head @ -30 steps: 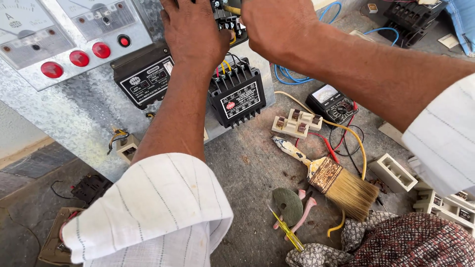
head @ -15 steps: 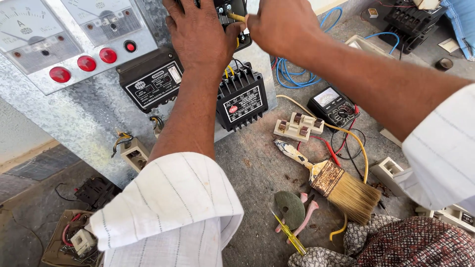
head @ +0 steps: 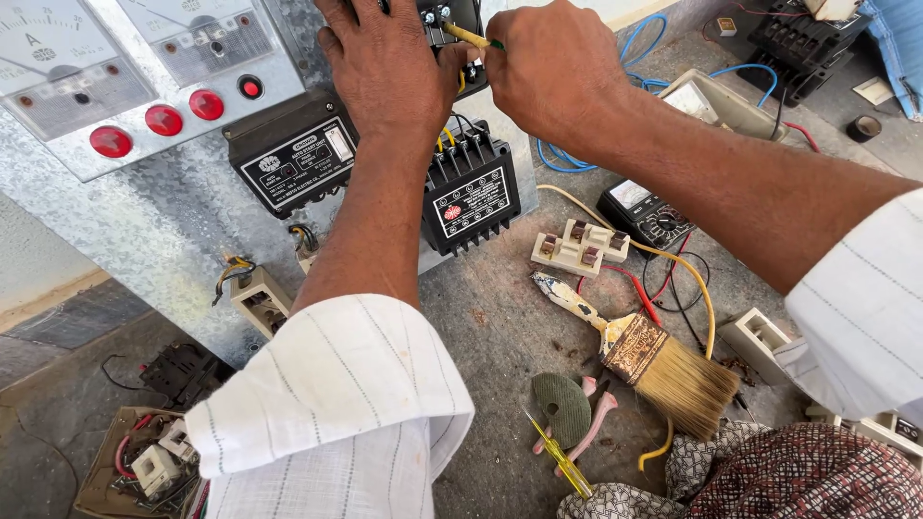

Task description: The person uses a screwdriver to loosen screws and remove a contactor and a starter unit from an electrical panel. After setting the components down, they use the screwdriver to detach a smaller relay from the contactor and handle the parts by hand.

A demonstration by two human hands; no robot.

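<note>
Head view | right hand (head: 553, 72) grips screwdriver (head: 471, 37); left hand (head: 385, 67) on black component (head: 450, 19)

A slim yellow-handled screwdriver (head: 471, 37) lies nearly level, its tip at a black terminal block (head: 452, 19) on the panel.

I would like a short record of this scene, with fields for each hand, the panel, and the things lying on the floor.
left hand: pressed flat on a black component at the top of the metal panel
right hand: grips a yellow-handled screwdriver, tip toward that component
panel parts: two analogue meters, three red lamps, two black relay boxes
floor items: worn paintbrush, black multimeter, white terminal block, second small yellow screwdriver
wires: blue cable behind the right hand
</note>
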